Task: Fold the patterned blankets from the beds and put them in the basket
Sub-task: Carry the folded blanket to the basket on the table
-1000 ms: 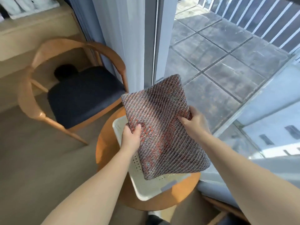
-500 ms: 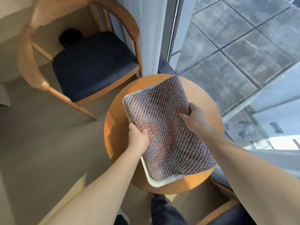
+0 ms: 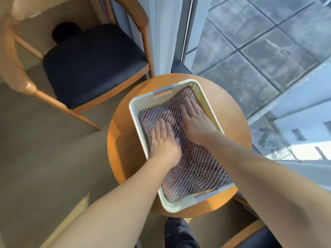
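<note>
Plainly, the left hand (image 3: 163, 140) and the right hand (image 3: 194, 119) are laid flat, fingers straight, palms pressed down on the folded patterned blanket (image 3: 197, 169); nothing is gripped by either. The blanket is seen lying inside the white perforated laundry basket (image 3: 133, 111), filling almost its whole floor, with its top below the rim. The basket is set on a round wooden desk (image 3: 231, 108), beside which a wooden chair with a dark seat (image 3: 93, 63) and a tiled balcony floor (image 3: 268, 51) behind glass are found. The knit is judged soft, thick and fairly light, limp rather than stiff, and unlikely to slip; its folds could spring up or slide apart if lifted by one corner. Should it be shifted, it would best be taken by both long sides, with the layers pinched together at the folded edges.
</note>
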Demonstrator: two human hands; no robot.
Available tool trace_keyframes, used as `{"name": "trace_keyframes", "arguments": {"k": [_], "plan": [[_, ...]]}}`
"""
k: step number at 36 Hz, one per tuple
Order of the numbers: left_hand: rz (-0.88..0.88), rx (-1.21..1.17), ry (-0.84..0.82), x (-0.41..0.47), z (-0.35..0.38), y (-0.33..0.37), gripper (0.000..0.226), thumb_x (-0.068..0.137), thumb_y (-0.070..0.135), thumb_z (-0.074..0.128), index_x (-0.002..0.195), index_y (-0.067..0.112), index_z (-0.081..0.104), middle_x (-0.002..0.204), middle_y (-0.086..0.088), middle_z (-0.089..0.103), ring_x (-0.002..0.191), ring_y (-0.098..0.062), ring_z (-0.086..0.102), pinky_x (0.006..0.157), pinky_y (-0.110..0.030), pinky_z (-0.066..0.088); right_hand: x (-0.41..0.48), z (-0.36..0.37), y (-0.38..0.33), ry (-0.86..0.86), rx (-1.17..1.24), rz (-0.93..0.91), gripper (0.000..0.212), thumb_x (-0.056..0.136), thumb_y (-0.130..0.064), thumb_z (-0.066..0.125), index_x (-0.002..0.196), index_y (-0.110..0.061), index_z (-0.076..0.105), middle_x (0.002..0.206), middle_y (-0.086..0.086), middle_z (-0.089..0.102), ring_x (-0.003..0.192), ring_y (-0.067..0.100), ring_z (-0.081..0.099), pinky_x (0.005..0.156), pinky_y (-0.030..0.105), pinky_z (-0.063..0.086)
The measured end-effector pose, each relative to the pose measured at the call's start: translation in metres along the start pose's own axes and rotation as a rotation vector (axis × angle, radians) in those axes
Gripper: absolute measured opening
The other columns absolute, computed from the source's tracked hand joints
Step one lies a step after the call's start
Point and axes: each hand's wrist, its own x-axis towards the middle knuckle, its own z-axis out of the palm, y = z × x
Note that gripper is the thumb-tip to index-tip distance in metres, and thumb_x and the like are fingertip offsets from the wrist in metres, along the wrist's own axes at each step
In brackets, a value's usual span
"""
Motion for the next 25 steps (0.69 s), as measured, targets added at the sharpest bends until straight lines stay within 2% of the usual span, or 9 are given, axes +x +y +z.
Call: {"name": "trace_keyframes", "arguments": {"k": [5, 9, 12, 15, 17, 21, 25], "plan": [[-0.088, 0.036, -0.122, 0.008, 0.030, 0.006, 0.071, 0.101, 0.046, 0.014, 0.147, 0.001, -0.017, 0.154, -0.019, -0.026, 0.143, -0.030, -0.025, 0.117, -0.044, -0.014, 0.030, 0.017, 0.005, -0.091, -0.067, 0.016, 0.071, 0.101, -0.047, 0.016, 0.150, -0.002, -0.009, 0.157, 0.016, -0.022, 0.145, 0.028, -0.021, 0.116, 0.038, -0.010], [-0.149, 0.071, -0.229, 0.010, 0.048, -0.005, 0.072, 0.100, 0.048, 0.012, 0.147, 0.002, -0.019, 0.154, -0.017, -0.028, 0.143, -0.030, -0.025, 0.117, -0.045, -0.013, 0.030, 0.038, 0.015, -0.219, -0.046, 0.054, 0.074, 0.100, -0.051, 0.017, 0.151, -0.004, -0.010, 0.155, 0.012, -0.030, 0.142, 0.024, -0.029, 0.113, 0.038, -0.018], [-0.161, 0.097, -0.235, 0.013, 0.049, -0.006, 0.072, 0.100, 0.047, 0.013, 0.146, 0.002, -0.019, 0.155, -0.018, -0.027, 0.143, -0.031, -0.024, 0.116, -0.045, -0.013, 0.024, 0.044, 0.011, -0.202, -0.022, 0.066, 0.077, 0.099, -0.055, 0.017, 0.152, -0.005, -0.009, 0.156, 0.011, -0.029, 0.143, 0.023, -0.028, 0.116, 0.038, -0.014], [-0.112, 0.137, -0.215, 0.007, 0.046, -0.003, 0.073, 0.101, 0.046, 0.014, 0.146, 0.000, -0.019, 0.154, -0.019, -0.026, 0.143, -0.032, -0.023, 0.116, -0.046, -0.013, -0.006, 0.038, 0.004, -0.161, 0.026, 0.082, 0.075, 0.100, -0.053, 0.016, 0.150, -0.005, -0.013, 0.156, 0.011, -0.028, 0.144, 0.023, -0.026, 0.115, 0.036, -0.009], [-0.054, 0.183, -0.204, -0.003, 0.044, -0.001, 0.073, 0.100, 0.046, 0.014, 0.145, -0.001, -0.020, 0.154, -0.020, -0.027, 0.143, -0.033, -0.023, 0.117, -0.047, -0.012, -0.038, 0.036, 0.004, -0.159, -0.008, 0.083, 0.074, 0.100, -0.053, 0.011, 0.148, -0.005, -0.016, 0.155, 0.013, -0.029, 0.142, 0.024, -0.029, 0.115, 0.035, -0.012], [0.074, 0.245, -0.214, -0.033, 0.047, 0.006, 0.075, 0.100, 0.048, 0.014, 0.144, -0.001, -0.023, 0.151, -0.021, -0.033, 0.141, -0.035, -0.028, 0.116, -0.049, -0.013, -0.094, 0.043, 0.010, -0.238, -0.044, 0.073, 0.081, 0.091, -0.061, -0.005, 0.147, -0.004, -0.018, 0.152, 0.013, -0.033, 0.140, 0.026, -0.032, 0.119, 0.038, -0.005], [0.203, 0.327, -0.290, -0.052, 0.053, 0.007, 0.086, 0.096, 0.060, 0.014, 0.141, 0.000, -0.027, 0.140, -0.019, -0.042, 0.139, -0.036, -0.032, 0.115, -0.052, -0.013, -0.106, 0.049, 0.019, -0.285, -0.079, 0.041, 0.089, 0.081, -0.069, -0.015, 0.143, -0.006, -0.023, 0.152, 0.013, -0.034, 0.141, 0.027, -0.029, 0.120, 0.042, 0.002]]}}
